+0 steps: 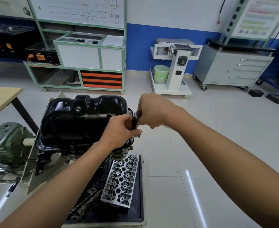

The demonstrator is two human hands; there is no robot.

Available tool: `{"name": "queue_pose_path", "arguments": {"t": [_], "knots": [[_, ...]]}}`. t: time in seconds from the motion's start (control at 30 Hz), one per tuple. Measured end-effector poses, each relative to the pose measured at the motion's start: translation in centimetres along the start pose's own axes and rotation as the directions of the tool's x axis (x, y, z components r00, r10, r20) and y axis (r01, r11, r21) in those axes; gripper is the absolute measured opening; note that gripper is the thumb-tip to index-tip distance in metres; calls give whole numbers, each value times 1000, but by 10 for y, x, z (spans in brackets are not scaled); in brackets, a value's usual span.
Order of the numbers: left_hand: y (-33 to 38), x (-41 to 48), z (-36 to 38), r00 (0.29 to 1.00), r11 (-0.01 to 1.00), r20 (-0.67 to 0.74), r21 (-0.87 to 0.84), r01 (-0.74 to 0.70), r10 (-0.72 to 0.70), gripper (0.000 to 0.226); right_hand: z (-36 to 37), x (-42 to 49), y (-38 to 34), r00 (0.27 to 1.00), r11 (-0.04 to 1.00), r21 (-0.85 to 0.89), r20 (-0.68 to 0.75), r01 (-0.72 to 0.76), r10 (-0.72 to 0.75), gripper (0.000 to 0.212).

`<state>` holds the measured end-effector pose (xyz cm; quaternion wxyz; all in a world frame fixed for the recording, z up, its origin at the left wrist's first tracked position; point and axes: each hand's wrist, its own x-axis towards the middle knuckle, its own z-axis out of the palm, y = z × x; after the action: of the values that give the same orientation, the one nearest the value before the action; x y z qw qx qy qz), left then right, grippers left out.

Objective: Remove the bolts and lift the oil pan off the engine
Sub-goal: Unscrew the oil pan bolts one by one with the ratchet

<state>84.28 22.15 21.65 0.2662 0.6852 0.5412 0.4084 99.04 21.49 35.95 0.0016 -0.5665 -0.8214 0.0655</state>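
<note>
The glossy black oil pan (79,116) sits on top of the upturned engine (66,150), which hangs in a stand. At the pan's right edge I hold a ratchet wrench (135,120) with both hands. My left hand (120,130) grips its dark shaft from below. My right hand (153,111) is curled over the ratchet's shiny head from the right. The bolt under the tool is hidden by my hands. Small bolt heads show along the pan's lower flange.
A silver cylinder head (122,178) lies on a black tray (140,195) under the engine. A green gearbox (7,142) of the stand is at the left, a wooden table (2,97) behind it. Cabinets and a white cart (173,66) line the far wall.
</note>
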Motion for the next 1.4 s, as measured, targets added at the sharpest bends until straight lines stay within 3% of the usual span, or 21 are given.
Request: {"name": "queue_pose_path", "arguments": {"t": [0.03,0.1,0.17,0.27,0.57,0.73,0.87,0.97,1.17,1.4], "knots": [[-5,-3,0,998,998,56,51,32,-34,26,-4,-2,1,999,996,-71,-23,45,-47,12],[-19,-10,2,974,971,182,221,93,-134,33,-6,-4,6,984,969,-188,-45,160,-171,36],[-33,-16,6,935,923,264,363,130,-236,50,-6,-2,12,962,948,-178,-22,265,-273,52],[-42,-23,15,928,902,275,414,122,-252,34,-8,2,18,945,939,-110,-1,325,-327,55],[-48,-30,44,949,889,103,392,236,-297,32,-18,0,34,981,983,17,-61,185,-184,23],[-47,-31,54,956,882,42,399,251,-291,25,-21,-2,43,987,989,77,-110,125,-116,37],[-46,-31,62,971,794,34,583,174,-237,27,-13,-2,49,987,994,76,-143,84,-72,38],[-48,-35,63,978,766,40,629,133,-203,28,-8,-4,54,983,994,91,-178,63,-46,38],[-52,-35,61,979,799,30,583,149,-204,40,1,-12,61,986,988,146,-163,58,-33,37],[-56,-39,48,994,876,32,477,74,-102,38,4,-9,64,985,982,186,-175,37,-4,30]]}}
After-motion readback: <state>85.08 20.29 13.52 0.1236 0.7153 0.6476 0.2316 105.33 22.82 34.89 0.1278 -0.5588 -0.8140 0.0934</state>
